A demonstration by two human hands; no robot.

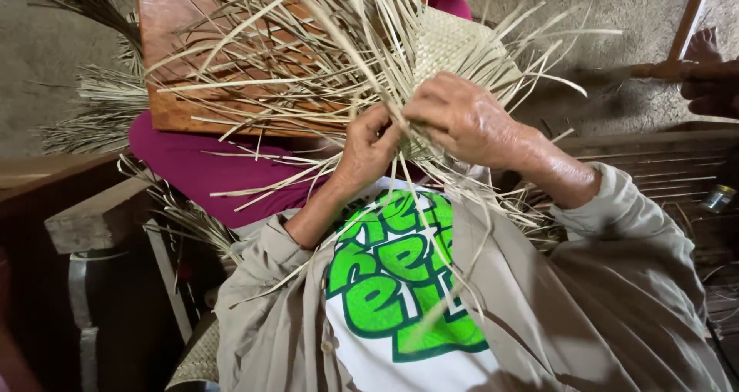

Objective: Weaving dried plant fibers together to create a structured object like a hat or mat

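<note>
Left hand [368, 147] pinching thin pale straw strips [308, 61] between thumb and fingers, grip clenched on them. Right hand [460, 117] just beside, touching the left at the fingertips, grip curled over the same bundle at the edge of a half-woven mat [450, 45]. Mat held up in front of the chest, its plaited patch showing above the right knuckles, loose strips fanning out in every direction and trailing down over a white shirt with a green print [400, 276]. Beneath the spread of strips, a reddish wooden board [165, 68] lying across a magenta cloth [192, 169]; many strips crossing the board and hiding much of its face. More dry fronds [100, 99] heaped at the left on the bare ground. Dark wooden frame [85, 207] lower left, close to the left elbow. At the right, slatted wooden bench [662, 169] with a small metal tin [719, 198] on it. Another person's foot [702, 47] at the upper right corner, well apart from the hands.
</note>
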